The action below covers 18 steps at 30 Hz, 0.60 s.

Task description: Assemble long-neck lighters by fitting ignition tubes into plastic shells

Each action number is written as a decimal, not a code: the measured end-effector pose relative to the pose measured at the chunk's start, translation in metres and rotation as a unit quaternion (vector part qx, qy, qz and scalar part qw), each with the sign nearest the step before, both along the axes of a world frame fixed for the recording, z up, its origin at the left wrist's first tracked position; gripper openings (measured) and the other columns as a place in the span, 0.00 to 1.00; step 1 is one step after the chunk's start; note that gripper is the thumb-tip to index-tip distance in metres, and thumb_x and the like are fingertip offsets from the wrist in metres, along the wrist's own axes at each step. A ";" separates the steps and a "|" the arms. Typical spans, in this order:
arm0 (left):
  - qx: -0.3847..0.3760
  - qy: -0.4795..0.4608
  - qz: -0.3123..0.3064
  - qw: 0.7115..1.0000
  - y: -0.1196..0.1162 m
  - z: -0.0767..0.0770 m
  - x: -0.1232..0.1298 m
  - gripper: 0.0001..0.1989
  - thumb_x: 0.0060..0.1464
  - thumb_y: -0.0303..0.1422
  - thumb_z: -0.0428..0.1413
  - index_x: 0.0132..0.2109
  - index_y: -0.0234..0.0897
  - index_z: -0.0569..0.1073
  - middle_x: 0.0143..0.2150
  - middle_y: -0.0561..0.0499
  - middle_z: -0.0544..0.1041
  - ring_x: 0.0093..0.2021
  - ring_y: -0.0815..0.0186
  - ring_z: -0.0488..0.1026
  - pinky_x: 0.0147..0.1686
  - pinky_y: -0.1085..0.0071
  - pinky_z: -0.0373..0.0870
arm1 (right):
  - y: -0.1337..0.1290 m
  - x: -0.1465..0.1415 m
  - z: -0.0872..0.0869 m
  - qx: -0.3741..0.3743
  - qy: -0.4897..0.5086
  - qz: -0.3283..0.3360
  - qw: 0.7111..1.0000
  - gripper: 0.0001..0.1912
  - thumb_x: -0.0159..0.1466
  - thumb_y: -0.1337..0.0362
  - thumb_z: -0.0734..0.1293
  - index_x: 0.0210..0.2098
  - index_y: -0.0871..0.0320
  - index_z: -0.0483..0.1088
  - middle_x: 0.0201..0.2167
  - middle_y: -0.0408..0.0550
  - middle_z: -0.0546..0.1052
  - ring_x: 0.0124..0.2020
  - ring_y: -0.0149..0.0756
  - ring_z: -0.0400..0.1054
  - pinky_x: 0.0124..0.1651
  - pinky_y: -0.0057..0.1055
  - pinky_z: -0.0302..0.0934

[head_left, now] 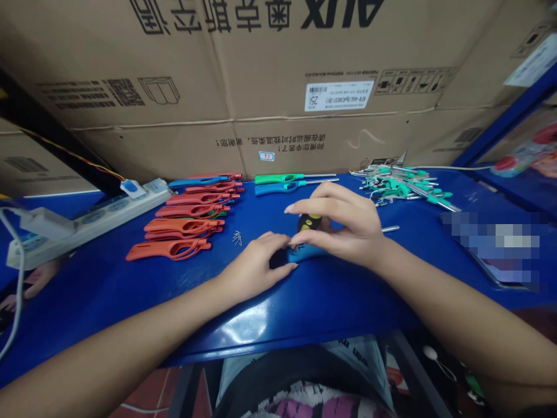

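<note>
On the blue table lies a blue long-neck lighter (308, 253), its metal tube (390, 229) sticking out past my right hand (342, 223). That hand's fingers are wrapped round a short black and yellow screwdriver (310, 222), which stands over the lighter's handle; its tip is hidden. Thumb and fingers of my left hand (267, 261) grip the handle's left end. A small pile of screws (237, 238) lies left of my left hand.
Orange and red lighter shells (161, 249) are stacked at the left, beside a white power strip (117, 212). Behind my hands lie a green lighter (278, 178) and a blue one (276, 188). Teal-and-metal lighter inner parts (391, 184) are heaped at right, near a phone (500, 255).
</note>
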State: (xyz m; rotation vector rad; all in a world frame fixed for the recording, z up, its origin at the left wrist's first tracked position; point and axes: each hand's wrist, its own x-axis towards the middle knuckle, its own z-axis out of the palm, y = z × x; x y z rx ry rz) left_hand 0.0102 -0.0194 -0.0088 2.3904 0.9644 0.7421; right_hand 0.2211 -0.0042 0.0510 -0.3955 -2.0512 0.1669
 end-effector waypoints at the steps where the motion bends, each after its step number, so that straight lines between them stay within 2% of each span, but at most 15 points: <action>1: -0.002 0.000 -0.001 1.000 0.000 0.000 0.000 0.09 0.59 0.32 0.62 0.47 0.38 0.74 0.46 0.48 0.80 0.48 0.57 0.76 0.50 0.60 0.72 | 0.000 0.000 0.000 -0.014 -0.010 0.015 1.000 0.15 0.68 0.59 0.69 0.53 0.57 0.75 0.41 0.50 0.79 0.34 0.31 0.71 0.35 0.28 0.70; 3: -0.009 -0.001 -0.005 1.000 0.000 0.001 0.000 0.09 0.59 0.31 0.62 0.47 0.38 0.74 0.47 0.48 0.80 0.48 0.57 0.76 0.50 0.60 0.72 | -0.002 -0.001 0.000 -0.098 -0.030 0.060 0.993 0.20 0.73 0.62 0.63 0.62 0.56 0.67 0.49 0.52 0.78 0.33 0.28 0.72 0.34 0.26 0.70; 5: -0.010 -0.004 -0.007 1.000 -0.001 0.001 0.000 0.09 0.59 0.30 0.62 0.46 0.38 0.74 0.46 0.48 0.80 0.47 0.58 0.76 0.49 0.61 0.72 | -0.003 -0.002 0.000 -0.166 -0.037 0.091 0.981 0.21 0.74 0.65 0.60 0.65 0.57 0.64 0.51 0.53 0.78 0.31 0.25 0.72 0.30 0.23 0.68; 7: -0.005 -0.003 -0.005 1.000 0.000 0.001 0.000 0.09 0.59 0.30 0.62 0.46 0.38 0.74 0.46 0.48 0.80 0.47 0.58 0.76 0.49 0.62 0.72 | -0.003 -0.002 0.001 -0.142 -0.030 0.077 0.986 0.17 0.72 0.64 0.64 0.58 0.58 0.69 0.46 0.51 0.79 0.33 0.27 0.73 0.32 0.24 0.69; 9: 0.004 0.003 -0.002 1.000 0.000 0.000 0.000 0.09 0.59 0.31 0.62 0.46 0.37 0.74 0.46 0.48 0.80 0.47 0.58 0.76 0.49 0.61 0.72 | -0.001 -0.001 0.000 -0.056 -0.022 0.029 0.998 0.12 0.68 0.62 0.69 0.50 0.58 0.75 0.40 0.49 0.80 0.36 0.31 0.74 0.36 0.26 0.70; 10: 0.007 0.006 -0.001 1.000 0.000 0.000 0.000 0.09 0.59 0.32 0.62 0.47 0.37 0.74 0.46 0.47 0.80 0.48 0.57 0.76 0.49 0.60 0.72 | 0.000 0.001 0.000 -0.016 -0.026 0.007 1.000 0.12 0.67 0.61 0.71 0.49 0.57 0.75 0.39 0.48 0.80 0.36 0.32 0.74 0.38 0.27 0.70; 12: 0.008 0.008 0.000 1.000 0.000 0.000 0.000 0.10 0.60 0.33 0.62 0.47 0.37 0.74 0.46 0.47 0.80 0.48 0.57 0.75 0.49 0.60 0.72 | 0.001 0.003 0.000 0.017 -0.053 -0.011 0.998 0.16 0.69 0.59 0.69 0.54 0.56 0.73 0.40 0.49 0.80 0.39 0.34 0.74 0.41 0.29 0.70; 15: -0.003 0.004 -0.007 1.000 0.000 0.002 0.000 0.09 0.59 0.31 0.62 0.46 0.37 0.73 0.46 0.48 0.80 0.47 0.59 0.76 0.49 0.61 0.72 | 0.000 0.004 0.001 -0.066 -0.083 0.030 0.994 0.22 0.74 0.63 0.59 0.66 0.55 0.63 0.51 0.52 0.78 0.42 0.32 0.74 0.41 0.29 0.71; 17: -0.008 0.000 -0.010 1.000 0.000 0.002 0.000 0.09 0.59 0.30 0.62 0.46 0.37 0.73 0.46 0.49 0.80 0.47 0.59 0.75 0.50 0.62 0.71 | 0.000 0.005 0.002 -0.120 -0.079 0.056 0.988 0.21 0.74 0.65 0.59 0.65 0.56 0.63 0.53 0.53 0.77 0.38 0.29 0.74 0.36 0.26 0.70; 18: -0.009 -0.001 -0.010 1.000 0.000 0.002 0.000 0.10 0.59 0.30 0.62 0.47 0.38 0.74 0.47 0.49 0.80 0.48 0.59 0.75 0.51 0.62 0.71 | 0.001 0.005 0.003 -0.119 -0.074 0.055 0.989 0.19 0.73 0.65 0.61 0.62 0.56 0.66 0.52 0.52 0.78 0.35 0.29 0.74 0.34 0.25 0.70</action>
